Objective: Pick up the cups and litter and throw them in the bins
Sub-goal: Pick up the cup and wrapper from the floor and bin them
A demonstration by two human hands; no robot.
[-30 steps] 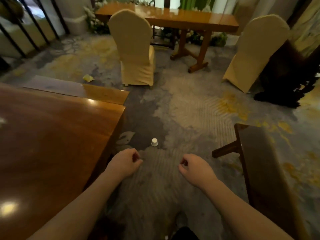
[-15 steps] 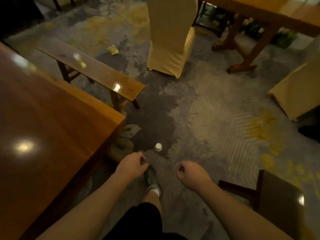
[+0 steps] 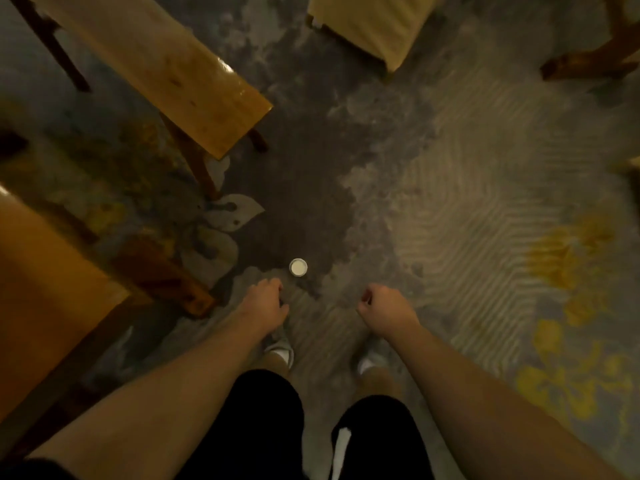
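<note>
A small white cup stands on the patterned carpet, seen from straight above, just in front of my feet. My left hand hangs a little below and left of the cup, fingers curled shut with nothing in them. My right hand hangs to the cup's lower right, also curled into a loose fist and holding nothing. Neither hand touches the cup.
A wooden bench runs across the upper left, one leg close to the cup. A wooden table corner fills the left edge. A chair in a yellow cover stands at the top, a table foot at top right.
The view has tilted down and moved forward, so the cup now lies right before my feet. Both hands stay curled and have come closer to the cup.
</note>
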